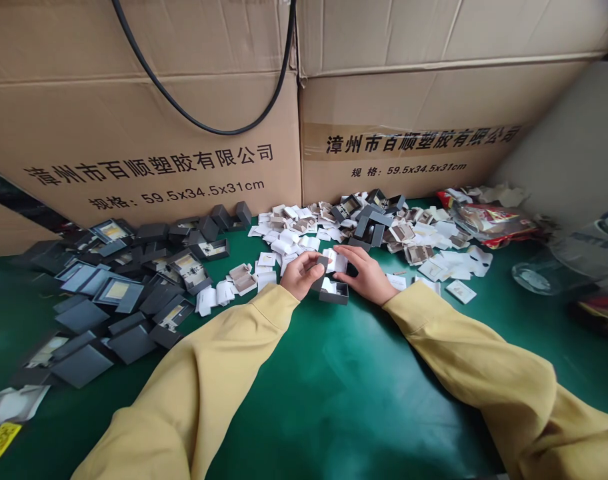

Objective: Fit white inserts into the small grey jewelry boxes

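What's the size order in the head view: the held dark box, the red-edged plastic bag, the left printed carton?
1. Left printed carton
2. Red-edged plastic bag
3. Held dark box

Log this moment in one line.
left hand: holding open dark box; right hand: touching white piece; dark boxes: piled left; white packaging: heaped beyond

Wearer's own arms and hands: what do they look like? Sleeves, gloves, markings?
Both arms wear long, loose, mustard-yellow sleeves: left sleeve, right sleeve. Fabric looks plain, with soft folds, and ends around the wrists. Left hand and right hand are bare, no gloves. No watch, cable or printed marking shows on either arm.
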Motion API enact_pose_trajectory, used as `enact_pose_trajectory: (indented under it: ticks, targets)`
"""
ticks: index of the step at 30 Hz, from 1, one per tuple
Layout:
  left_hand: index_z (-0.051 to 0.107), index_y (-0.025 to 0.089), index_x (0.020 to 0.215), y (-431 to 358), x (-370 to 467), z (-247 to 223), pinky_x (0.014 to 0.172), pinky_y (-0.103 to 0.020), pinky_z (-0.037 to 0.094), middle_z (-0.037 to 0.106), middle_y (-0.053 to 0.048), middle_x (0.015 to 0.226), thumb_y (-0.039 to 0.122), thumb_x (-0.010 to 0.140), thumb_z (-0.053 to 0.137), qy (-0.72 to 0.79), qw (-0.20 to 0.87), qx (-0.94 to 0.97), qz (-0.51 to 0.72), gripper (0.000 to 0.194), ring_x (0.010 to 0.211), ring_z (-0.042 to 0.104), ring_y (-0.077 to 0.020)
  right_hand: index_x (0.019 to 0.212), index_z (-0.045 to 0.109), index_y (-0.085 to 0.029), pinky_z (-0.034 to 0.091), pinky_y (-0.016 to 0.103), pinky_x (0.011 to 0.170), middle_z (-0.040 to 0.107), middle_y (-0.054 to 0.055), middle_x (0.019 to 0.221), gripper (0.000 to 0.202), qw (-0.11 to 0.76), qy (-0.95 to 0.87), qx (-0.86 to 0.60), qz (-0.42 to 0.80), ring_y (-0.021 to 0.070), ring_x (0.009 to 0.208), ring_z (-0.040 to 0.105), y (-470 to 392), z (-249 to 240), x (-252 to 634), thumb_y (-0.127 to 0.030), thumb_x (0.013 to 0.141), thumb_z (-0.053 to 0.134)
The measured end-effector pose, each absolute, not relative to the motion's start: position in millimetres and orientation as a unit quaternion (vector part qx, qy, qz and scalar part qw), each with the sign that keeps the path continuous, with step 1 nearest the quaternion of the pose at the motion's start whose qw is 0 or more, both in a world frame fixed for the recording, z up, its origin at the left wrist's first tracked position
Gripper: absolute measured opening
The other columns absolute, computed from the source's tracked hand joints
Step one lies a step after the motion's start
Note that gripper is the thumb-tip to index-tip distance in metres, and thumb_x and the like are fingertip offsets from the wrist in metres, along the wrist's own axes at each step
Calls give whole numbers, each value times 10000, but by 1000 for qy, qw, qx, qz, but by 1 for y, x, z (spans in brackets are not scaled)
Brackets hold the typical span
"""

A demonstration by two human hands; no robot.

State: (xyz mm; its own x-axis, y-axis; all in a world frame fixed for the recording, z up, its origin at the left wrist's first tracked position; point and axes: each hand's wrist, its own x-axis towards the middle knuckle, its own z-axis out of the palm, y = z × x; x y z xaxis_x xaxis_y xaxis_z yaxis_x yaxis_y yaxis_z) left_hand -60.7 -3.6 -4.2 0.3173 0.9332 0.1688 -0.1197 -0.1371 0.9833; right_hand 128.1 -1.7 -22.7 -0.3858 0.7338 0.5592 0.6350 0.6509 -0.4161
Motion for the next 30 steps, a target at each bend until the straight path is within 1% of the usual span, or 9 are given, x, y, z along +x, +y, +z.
enact_pose_trajectory:
  ticks: [4, 7, 10, 12, 16, 20, 24, 27, 30]
  targets:
    - [554, 126, 855, -1, -61, -5, 737, -289, 438, 659, -121, 928, 563, 620, 624, 353, 545, 577, 496, 501, 814, 589, -179, 1292, 382, -232, 427, 410, 959, 484, 100, 1234, 561, 364, -821, -435, 67, 236, 1139, 465, 0, -28, 129, -344, 779, 576]
    - [556, 129, 869, 1, -61, -10, 708, -279, 440, 664, -114, 929, 551, 644, 610, 354, 541, 565, 514, 481, 762, 590, -162, 1299, 372, -228, 454, 391, 928, 484, 102, 1226, 564, 358, -817, -444, 83, 232, 1116, 484, 1, -30, 129, -340, 782, 569]
    - [561, 132, 888, 2, -63, -13, 674, -272, 444, 661, -108, 948, 531, 671, 596, 350, 551, 558, 513, 455, 701, 586, -142, 1278, 407, -203, 480, 372, 882, 524, 105, 1168, 541, 357, -816, -447, 86, 222, 1043, 520, 1, -29, 129, -330, 780, 575]
    - [563, 132, 882, 2, -63, -13, 672, -276, 450, 659, -104, 948, 527, 664, 605, 347, 562, 556, 504, 453, 691, 590, -142, 1248, 451, -197, 480, 384, 869, 564, 98, 1116, 521, 365, -814, -446, 68, 229, 1012, 517, 0, -27, 130, -334, 767, 595]
    - [569, 135, 892, 2, -62, -13, 697, -294, 465, 655, -90, 935, 497, 654, 632, 331, 604, 560, 460, 438, 720, 610, -161, 1193, 516, -244, 488, 415, 823, 621, 61, 1061, 457, 374, -809, -450, 47, 239, 942, 515, -2, -22, 130, -357, 759, 604]
    - [573, 140, 907, 3, -62, -16, 725, -311, 475, 655, -80, 932, 480, 650, 644, 323, 626, 552, 447, 432, 739, 621, -174, 1207, 499, -253, 541, 344, 703, 590, 60, 1125, 428, 377, -806, -444, 104, 192, 845, 577, -4, -22, 128, -346, 794, 558]
    - [571, 140, 915, 4, -62, -17, 737, -327, 481, 653, -83, 946, 483, 647, 647, 327, 633, 540, 448, 442, 752, 626, -185, 1196, 506, -247, 543, 328, 781, 554, 64, 1178, 391, 398, -800, -429, 131, 188, 975, 580, -5, -23, 127, -317, 813, 530]
    - [576, 143, 921, 4, -62, -18, 744, -328, 482, 653, -78, 945, 473, 648, 651, 329, 631, 542, 447, 435, 761, 627, -189, 1198, 508, -231, 535, 328, 820, 551, 76, 1184, 395, 401, -804, -422, 122, 191, 1038, 561, -5, -23, 127, -305, 810, 535]
    - [578, 143, 935, 4, -62, -19, 747, -326, 480, 656, -73, 909, 469, 653, 651, 332, 626, 546, 447, 437, 772, 627, -195, 1212, 502, -210, 492, 340, 906, 550, 87, 1192, 416, 399, -812, -414, 103, 194, 1079, 542, -5, -23, 127, -290, 806, 545]
